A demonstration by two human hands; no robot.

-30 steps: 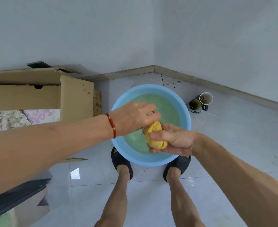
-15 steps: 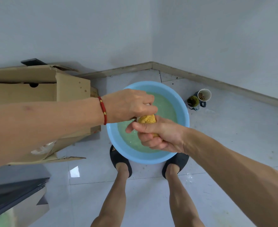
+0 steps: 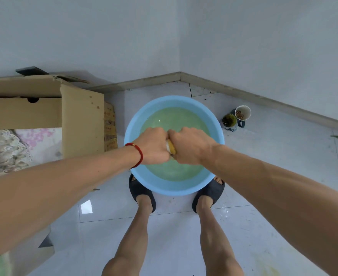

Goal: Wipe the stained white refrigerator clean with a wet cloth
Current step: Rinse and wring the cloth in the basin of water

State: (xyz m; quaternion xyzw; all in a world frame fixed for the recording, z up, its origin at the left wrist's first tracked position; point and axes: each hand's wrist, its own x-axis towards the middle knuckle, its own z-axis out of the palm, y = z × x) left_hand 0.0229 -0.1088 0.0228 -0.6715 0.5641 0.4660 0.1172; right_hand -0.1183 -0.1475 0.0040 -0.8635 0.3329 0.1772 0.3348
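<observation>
A yellow cloth (image 3: 171, 146) is squeezed between both fists above a blue basin (image 3: 142, 184) of greenish water on the floor. My left hand (image 3: 153, 145), with a red bracelet at the wrist, grips the cloth's left end. My right hand (image 3: 191, 145) grips its right end, knuckles up. Only a thin strip of cloth shows between the two hands. The refrigerator is not in view.
An open cardboard box (image 3: 80, 116) holding patterned fabric stands at the left. Two cups (image 3: 237, 117) sit on the tiles right of the basin, near the wall corner. My feet in dark slippers (image 3: 142, 193) stand at the basin's near rim.
Both hands turned knuckles up and closed tightly together on the cloth, hiding most of it. They moved over the basin's middle.
</observation>
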